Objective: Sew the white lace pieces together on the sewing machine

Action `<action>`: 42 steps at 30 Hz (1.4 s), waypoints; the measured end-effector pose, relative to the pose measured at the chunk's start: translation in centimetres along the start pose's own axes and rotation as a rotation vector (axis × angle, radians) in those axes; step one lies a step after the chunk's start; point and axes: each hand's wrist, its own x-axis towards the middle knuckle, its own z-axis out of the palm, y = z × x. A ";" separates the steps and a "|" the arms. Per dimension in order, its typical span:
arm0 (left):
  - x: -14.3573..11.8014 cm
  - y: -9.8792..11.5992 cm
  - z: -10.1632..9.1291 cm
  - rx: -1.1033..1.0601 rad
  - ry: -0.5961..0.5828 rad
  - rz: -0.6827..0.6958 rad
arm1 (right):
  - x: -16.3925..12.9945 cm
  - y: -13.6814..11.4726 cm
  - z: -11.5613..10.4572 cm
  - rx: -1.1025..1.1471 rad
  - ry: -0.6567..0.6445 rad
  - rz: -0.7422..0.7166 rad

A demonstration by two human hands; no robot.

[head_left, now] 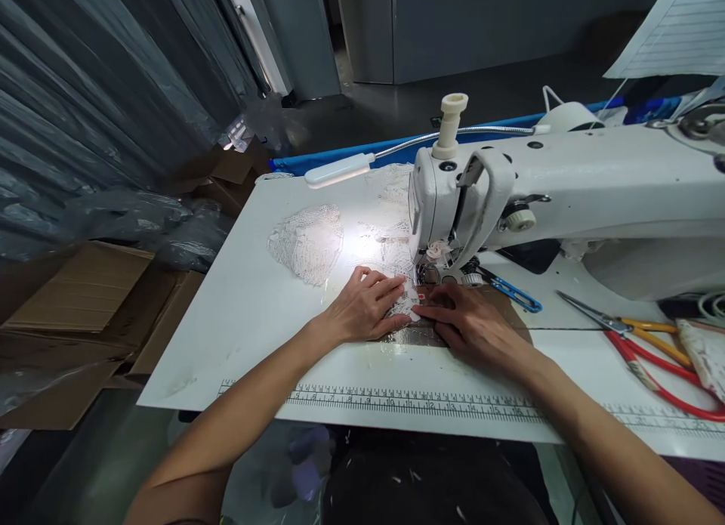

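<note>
I see my left hand (367, 304) lying flat, fingers spread and released, pressing down on a piece of white lace (403, 298) just in front of the needle area of the sewing machine (566, 193). My right hand (473, 321) lies flat too, palm down and grasping nothing, its fingertips touching the lace edge beside a small red mark right next to the left hand's fingertips. The lace runs from under both hands back beneath the machine's head and spreads out behind it, where another bunched lace patch (309, 242) lies to the left under the glare of the lamp (340, 170) on its bendy neck. All of this sits on the white table (238, 313), which has a printed ruler (408, 400) along its near edge. To the right of my right hand lie a blue-handled snipper (513, 289) near the machine's foot and, further right, scissors (646, 344) with red and yellow handles. Cardboard boxes (84, 298) stand left of the table.
</note>
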 end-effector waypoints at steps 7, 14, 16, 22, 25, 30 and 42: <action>0.1 0.1 -0.3 -0.015 -0.004 -0.001 | 0.0 0.1 0.1 -0.005 0.007 -0.010; 0.0 -0.1 -0.1 -0.011 -0.015 0.009 | 0.1 -0.1 0.0 -0.020 0.002 -0.006; 0.0 -0.1 -0.1 -0.014 -0.016 0.018 | 0.1 -0.1 -0.1 -0.016 -0.002 0.001; 0.2 -0.1 -0.2 -0.035 -0.011 -0.011 | 0.1 -0.1 -0.1 -0.015 -0.013 0.014; 0.4 0.0 -0.1 -0.019 -0.037 -0.045 | 0.0 -0.2 -0.1 -0.023 -0.017 0.022; 0.6 0.1 0.0 0.034 -0.102 -0.045 | 0.1 -0.5 -0.2 -0.035 -0.019 0.031; 1.9 -0.5 -0.7 0.120 -0.144 0.081 | 0.1 -0.6 -0.3 -0.044 0.002 0.031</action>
